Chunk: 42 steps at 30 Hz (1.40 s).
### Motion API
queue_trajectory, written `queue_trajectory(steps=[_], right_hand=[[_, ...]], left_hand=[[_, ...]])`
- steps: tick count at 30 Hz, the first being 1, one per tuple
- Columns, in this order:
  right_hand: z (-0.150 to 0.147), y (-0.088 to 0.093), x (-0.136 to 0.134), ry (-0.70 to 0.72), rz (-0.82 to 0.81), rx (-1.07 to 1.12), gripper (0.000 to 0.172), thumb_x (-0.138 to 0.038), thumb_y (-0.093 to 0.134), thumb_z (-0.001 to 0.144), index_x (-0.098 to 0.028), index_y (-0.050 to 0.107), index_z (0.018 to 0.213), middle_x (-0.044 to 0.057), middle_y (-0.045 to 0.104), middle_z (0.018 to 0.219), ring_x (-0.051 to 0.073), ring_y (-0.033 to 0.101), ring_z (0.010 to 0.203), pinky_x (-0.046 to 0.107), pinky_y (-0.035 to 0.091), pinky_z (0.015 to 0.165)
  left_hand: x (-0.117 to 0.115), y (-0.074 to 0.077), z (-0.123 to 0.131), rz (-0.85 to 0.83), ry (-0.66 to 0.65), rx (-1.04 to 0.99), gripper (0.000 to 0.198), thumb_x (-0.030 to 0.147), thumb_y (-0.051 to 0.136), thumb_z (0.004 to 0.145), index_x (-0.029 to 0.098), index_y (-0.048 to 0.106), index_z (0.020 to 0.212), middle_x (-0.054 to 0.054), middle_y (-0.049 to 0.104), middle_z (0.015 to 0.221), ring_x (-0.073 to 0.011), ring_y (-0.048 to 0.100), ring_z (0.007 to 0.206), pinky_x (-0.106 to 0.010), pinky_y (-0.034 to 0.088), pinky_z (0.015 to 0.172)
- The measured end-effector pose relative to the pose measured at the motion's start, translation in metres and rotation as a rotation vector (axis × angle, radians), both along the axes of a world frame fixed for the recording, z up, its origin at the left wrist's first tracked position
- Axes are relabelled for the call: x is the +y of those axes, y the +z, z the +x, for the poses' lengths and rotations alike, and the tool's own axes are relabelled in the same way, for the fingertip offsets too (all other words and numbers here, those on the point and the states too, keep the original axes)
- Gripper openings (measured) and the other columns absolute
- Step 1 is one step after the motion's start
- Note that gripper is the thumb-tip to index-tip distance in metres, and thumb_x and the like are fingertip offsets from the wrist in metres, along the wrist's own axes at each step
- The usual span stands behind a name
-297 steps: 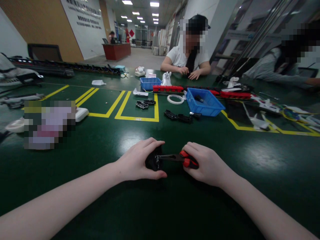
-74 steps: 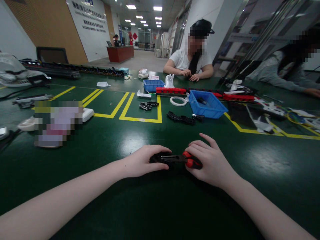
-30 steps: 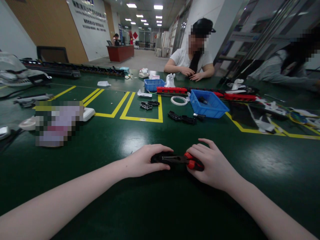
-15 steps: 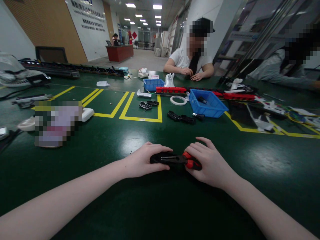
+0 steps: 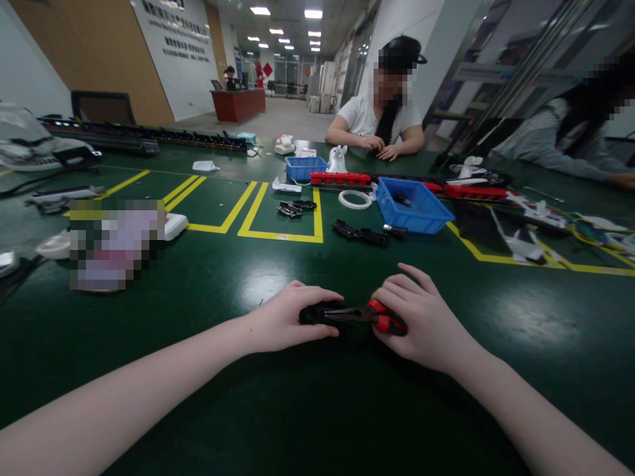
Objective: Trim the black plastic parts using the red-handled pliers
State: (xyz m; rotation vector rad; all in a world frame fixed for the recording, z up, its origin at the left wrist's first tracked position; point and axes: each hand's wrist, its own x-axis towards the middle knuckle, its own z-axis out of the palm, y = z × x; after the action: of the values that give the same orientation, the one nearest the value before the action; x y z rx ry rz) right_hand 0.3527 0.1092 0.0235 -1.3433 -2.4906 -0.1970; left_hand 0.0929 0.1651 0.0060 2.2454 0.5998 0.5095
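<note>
My left hand (image 5: pixel 292 316) is closed on a small black part (image 5: pixel 317 313), held between thumb and fingers just over the green table (image 5: pixel 238 410). My right hand (image 5: pixel 417 317) grips the red-and-black handles of a pair of long-nose pliers (image 5: pixel 364 315). The pliers' jaws point left and reach onto the black part. Whether the tips pinch it is too dark to make out. One finger of the right hand sticks up, away from the handles.
Beyond my hands lie dark plastic pieces (image 5: pixel 361 233), a blue bin (image 5: pixel 414 208), a roll of white tape (image 5: pixel 355 199) and a smaller blue bin (image 5: pixel 305 168). A pixelated flat object (image 5: pixel 119 248) lies left. A person (image 5: pixel 381 119) sits opposite, another at the right.
My right hand and the pliers have shifted slightly to the right, with the handles a little farther from my left hand. The left hand keeps its hold on the black part.
</note>
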Motion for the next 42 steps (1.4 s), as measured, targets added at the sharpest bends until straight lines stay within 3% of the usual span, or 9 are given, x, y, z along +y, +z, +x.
queue_trajectory(steps=[12,17,27,42], right_hand=[[-0.007,-0.008,-0.003,0.000,-0.091,0.062,0.009,-0.024,0.062,0.074,-0.023,0.057,0.082,0.002,0.063,0.081,0.023,0.060,0.089,0.052,0.030,0.112],[-0.003,-0.012,0.000,0.030,-0.057,0.078,0.011,-0.025,0.062,0.073,-0.023,0.057,0.082,0.002,0.063,0.081,0.023,0.060,0.088,0.052,0.030,0.111],[0.003,-0.001,0.000,-0.011,0.004,-0.009,0.011,-0.027,0.062,0.074,-0.022,0.061,0.084,0.004,0.065,0.084,0.024,0.062,0.092,0.051,0.029,0.112],[0.003,-0.003,0.001,-0.011,0.011,0.011,0.017,-0.027,0.064,0.072,-0.023,0.064,0.089,0.003,0.069,0.087,0.026,0.063,0.094,0.054,0.028,0.112]], left_hand=[[-0.002,0.002,-0.002,-0.003,-0.023,0.020,0.045,0.034,0.069,0.089,0.023,0.058,0.131,-0.004,0.069,0.119,-0.0205,0.062,0.103,-0.037,0.041,0.096],[-0.002,0.002,-0.001,-0.011,-0.007,0.028,0.045,0.034,0.070,0.088,0.022,0.058,0.130,-0.004,0.068,0.120,-0.0205,0.062,0.104,-0.037,0.041,0.097],[-0.001,0.000,-0.001,-0.011,0.020,0.018,0.042,0.035,0.067,0.089,0.024,0.059,0.129,-0.003,0.067,0.123,-0.0212,0.061,0.108,-0.036,0.043,0.095],[0.002,-0.002,-0.001,0.021,0.012,0.000,0.042,0.035,0.068,0.088,0.023,0.059,0.128,-0.004,0.068,0.123,-0.0217,0.062,0.109,-0.038,0.045,0.096]])
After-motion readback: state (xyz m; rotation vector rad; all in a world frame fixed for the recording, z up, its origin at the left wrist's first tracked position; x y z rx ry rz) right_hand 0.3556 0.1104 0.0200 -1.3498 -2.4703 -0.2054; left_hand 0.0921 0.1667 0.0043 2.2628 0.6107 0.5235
